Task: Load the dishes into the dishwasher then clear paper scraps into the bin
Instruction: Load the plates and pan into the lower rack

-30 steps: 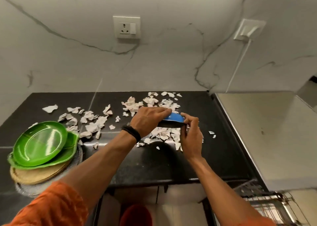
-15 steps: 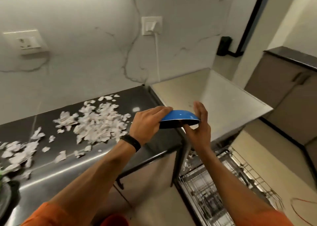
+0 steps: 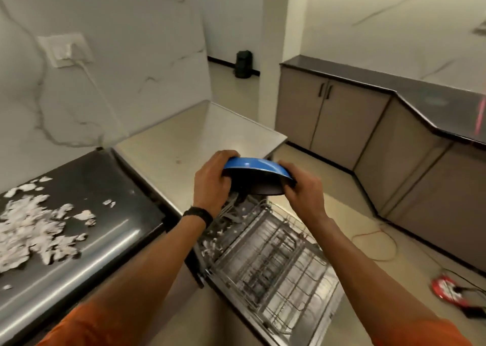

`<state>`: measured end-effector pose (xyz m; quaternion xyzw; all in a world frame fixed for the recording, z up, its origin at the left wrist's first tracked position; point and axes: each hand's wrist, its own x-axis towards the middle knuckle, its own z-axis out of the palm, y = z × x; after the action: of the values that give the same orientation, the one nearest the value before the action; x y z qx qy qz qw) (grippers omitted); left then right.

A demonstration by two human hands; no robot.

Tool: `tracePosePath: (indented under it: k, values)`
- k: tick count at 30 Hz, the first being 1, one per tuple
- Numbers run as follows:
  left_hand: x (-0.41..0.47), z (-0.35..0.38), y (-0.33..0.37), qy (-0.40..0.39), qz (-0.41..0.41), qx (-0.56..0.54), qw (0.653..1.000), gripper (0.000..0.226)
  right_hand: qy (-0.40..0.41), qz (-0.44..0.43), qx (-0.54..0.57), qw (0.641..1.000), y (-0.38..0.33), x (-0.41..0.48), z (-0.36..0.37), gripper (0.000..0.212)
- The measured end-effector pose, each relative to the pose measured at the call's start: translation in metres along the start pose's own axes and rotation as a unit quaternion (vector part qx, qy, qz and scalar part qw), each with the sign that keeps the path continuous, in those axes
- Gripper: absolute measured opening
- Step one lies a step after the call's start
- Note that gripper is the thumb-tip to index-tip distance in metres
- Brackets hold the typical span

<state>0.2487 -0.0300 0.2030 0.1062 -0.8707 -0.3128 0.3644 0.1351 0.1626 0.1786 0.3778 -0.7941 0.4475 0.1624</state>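
Midair, bowl edge-gripped, open rack below

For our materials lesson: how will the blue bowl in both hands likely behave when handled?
The blue bowl looks stiff: it holds its shape between the left hand and right hand. Its shine suggests a smooth, possibly slippery surface. Probably light, being held by its rim.

A glossy black stone countertop at eight o'clock carries a heap of torn white paper scraps at its nine o'clock side. On the beige tiled floor at four o'clock lie a looped thin orange cable and a round red-and-white disc.
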Motion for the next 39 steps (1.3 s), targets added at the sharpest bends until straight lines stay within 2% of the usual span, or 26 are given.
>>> tracePosePath:
  k: [2, 5, 7, 9, 11, 14, 16, 20, 24, 28, 29, 31, 33, 34, 37, 39]
  values:
    - [0.004, 0.026, 0.010, 0.009, -0.031, -0.036, 0.999, 0.050, 0.003, 0.007, -0.035, 0.999, 0.016, -0.002, -0.019, 0.031]
    - [0.004, 0.063, 0.022, 0.017, -0.057, -0.051, 0.997, 0.044, 0.014, 0.072, -0.062, 0.995, 0.039, -0.007, -0.036, 0.025]
    - [-0.006, 0.087, 0.028, -0.001, -0.056, -0.054, 0.997, 0.053, 0.017, 0.130, -0.064, 0.989, 0.050, -0.010, -0.041, 0.024]
    - [-0.022, 0.111, 0.033, -0.055, -0.036, -0.067, 0.996, 0.064, 0.006, 0.187, -0.064, 0.980, 0.063, -0.010, -0.042, 0.022]
    - [-0.043, 0.134, 0.036, -0.148, -0.001, -0.057, 0.987, 0.071, -0.001, 0.227, -0.065, 0.972, 0.070, -0.010, -0.042, 0.018]
    - [-0.070, 0.169, 0.031, -0.262, 0.077, 0.041, 0.961, 0.087, -0.008, 0.283, -0.064, 0.957, 0.085, -0.004, -0.035, 0.023]
    - [-0.080, 0.188, 0.023, -0.302, 0.087, 0.100, 0.944, 0.088, -0.017, 0.324, -0.074, 0.943, 0.099, 0.000, -0.029, 0.032]
    - [-0.069, 0.215, 0.002, -0.336, 0.024, 0.086, 0.938, 0.062, -0.048, 0.401, -0.079, 0.911, 0.128, 0.011, -0.008, 0.030]
    - [-0.050, 0.238, -0.022, -0.351, -0.019, 0.043, 0.935, 0.057, -0.059, 0.449, -0.071, 0.889, 0.156, 0.024, 0.021, 0.026]
    - [-0.038, 0.257, -0.056, -0.341, -0.169, -0.053, 0.923, 0.048, -0.078, 0.475, 0.047, 0.875, 0.185, 0.026, 0.055, 0.070]
    - [-0.034, 0.262, -0.063, -0.334, -0.204, -0.079, 0.917, 0.043, -0.078, 0.484, 0.072, 0.869, 0.193, 0.023, 0.064, 0.075]
    - [-0.028, 0.272, -0.071, -0.318, -0.268, -0.148, 0.897, 0.025, -0.073, 0.518, 0.108, 0.845, 0.207, 0.010, 0.075, 0.069]
    - [-0.022, 0.283, -0.078, -0.298, -0.327, -0.219, 0.870, 0.004, -0.073, 0.571, 0.127, 0.808, 0.223, -0.011, 0.085, 0.055]
    - [-0.020, 0.289, -0.082, -0.287, -0.347, -0.237, 0.861, 0.011, -0.079, 0.600, 0.135, 0.785, 0.231, -0.023, 0.090, 0.053]
    - [-0.019, 0.305, -0.092, -0.247, -0.400, -0.306, 0.828, 0.005, -0.091, 0.672, 0.190, 0.710, 0.248, -0.047, 0.104, 0.045]
    - [-0.019, 0.316, -0.098, -0.218, -0.445, -0.343, 0.798, 0.018, -0.089, 0.701, 0.255, 0.660, 0.261, -0.054, 0.117, 0.056]
